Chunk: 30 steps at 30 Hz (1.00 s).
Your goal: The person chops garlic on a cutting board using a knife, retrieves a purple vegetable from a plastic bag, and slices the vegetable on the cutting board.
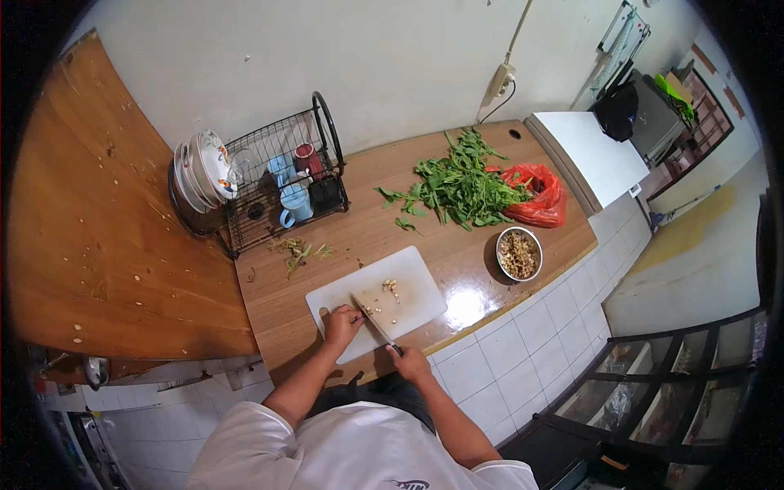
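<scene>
My right hand (412,364) is wrapped round the dark handle of a kitchen knife (376,327), whose blade slants up and left across a white cutting board (425,286). Close to the blade, the fingers of my left hand (343,325) are pinched together on the board's left part; what they hold is too small to make out. Small pale chopped pieces (390,287) lie on the board beyond the knife, and a few more sit beside the blade.
Leafy greens (465,184) are heaped by a red plastic bag (549,196). A bowl of brown bits (518,255) stands near the table's right edge. Plant scraps (296,255) lie behind the board. A black dish rack (282,184) with plates and cups stands at the back left.
</scene>
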Motion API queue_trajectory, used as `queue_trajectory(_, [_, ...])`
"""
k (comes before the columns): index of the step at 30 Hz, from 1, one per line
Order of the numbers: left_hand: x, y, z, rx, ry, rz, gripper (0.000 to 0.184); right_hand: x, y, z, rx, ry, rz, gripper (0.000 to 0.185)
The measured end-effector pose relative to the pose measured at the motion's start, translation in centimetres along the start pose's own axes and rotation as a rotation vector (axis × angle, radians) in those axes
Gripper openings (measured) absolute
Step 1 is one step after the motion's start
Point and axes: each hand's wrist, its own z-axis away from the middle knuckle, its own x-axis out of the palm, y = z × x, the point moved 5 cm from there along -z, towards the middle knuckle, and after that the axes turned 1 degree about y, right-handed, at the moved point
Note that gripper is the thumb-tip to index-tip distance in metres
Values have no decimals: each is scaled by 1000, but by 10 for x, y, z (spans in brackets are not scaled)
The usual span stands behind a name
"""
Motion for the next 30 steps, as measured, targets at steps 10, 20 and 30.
queue_trajectory(10, [-2, -1, 4, -8, 14, 65, 18, 2, 12, 43, 110, -51, -200, 68])
queue_trajectory(20, [4, -11, 5, -69, 26, 48, 13, 18, 9, 24, 40, 45, -17, 67])
queue_trajectory(30, [-6, -8, 6, -146, 7, 36, 14, 26, 34, 33, 63, -26, -165, 66])
